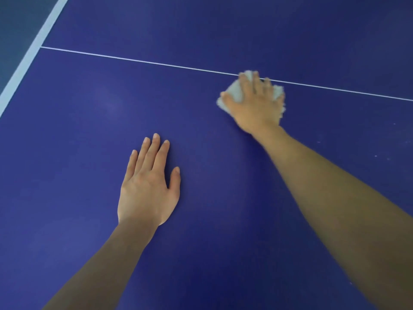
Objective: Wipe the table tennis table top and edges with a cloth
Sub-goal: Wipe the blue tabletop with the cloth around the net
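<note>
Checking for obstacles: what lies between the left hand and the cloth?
Nothing: in the head view only bare blue table top lies between the flat left hand and the cloth under the right hand.

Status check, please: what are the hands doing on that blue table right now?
Left hand flat on the table top, holding nothing. Right hand presses the white cloth at the thin white line. Nothing in the way.

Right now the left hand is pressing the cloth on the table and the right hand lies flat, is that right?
Swapped: the head view shows the right hand pressing the cloth on the table, and the left hand lying flat.
</note>
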